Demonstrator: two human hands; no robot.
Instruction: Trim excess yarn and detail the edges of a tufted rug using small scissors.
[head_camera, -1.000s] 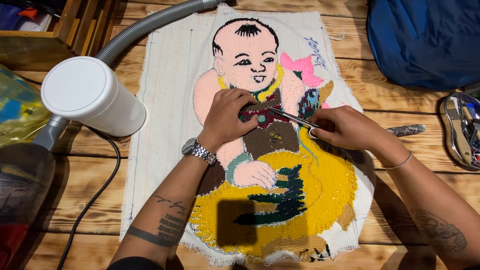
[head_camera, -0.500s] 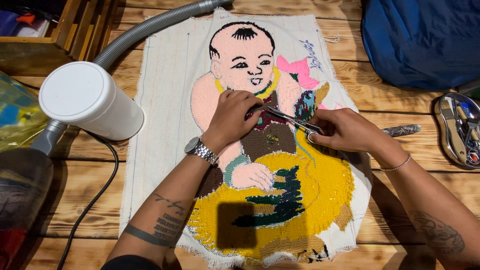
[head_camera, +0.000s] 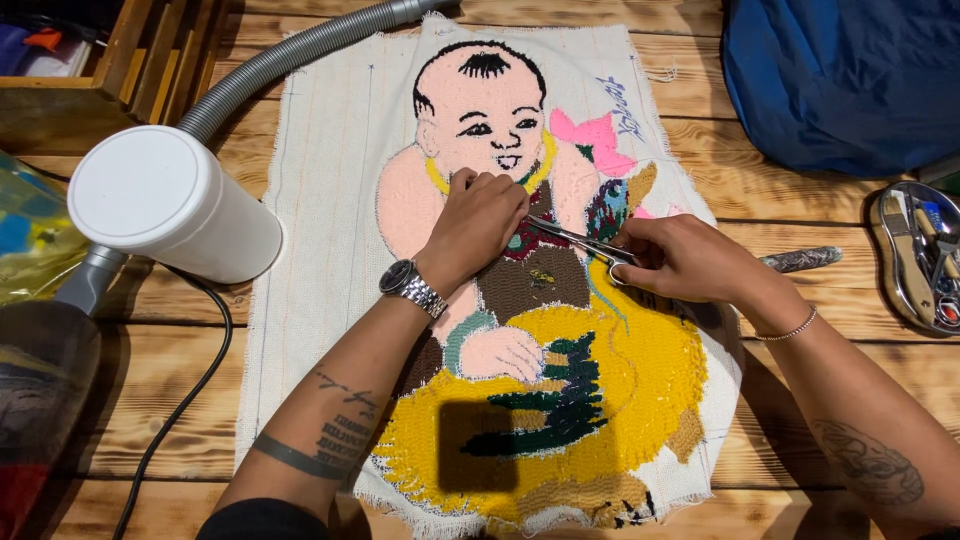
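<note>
Right hand (head_camera: 690, 262) gripping small scissors (head_camera: 580, 240), blades pointing at the brown chest patch of the tufted baby rug (head_camera: 520, 300). Left hand (head_camera: 478, 222) curled, fingertips pressing the pile right by the blade tips. Left of the rug, white lamp head (head_camera: 165, 200) with grey hose (head_camera: 300, 50); right of it, metal tray (head_camera: 915, 255) and blue bag (head_camera: 850, 75).

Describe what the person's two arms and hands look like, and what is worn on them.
Both forearms are bare. The left hand has a silver metal-link wristwatch at the wrist; its forearm carries dark tattoos, a band around it and small script above. A black sleeve edge shows near the elbow. The right hand wears a thin beaded bracelet, and its forearm bears a rounded dark tattoo.
</note>
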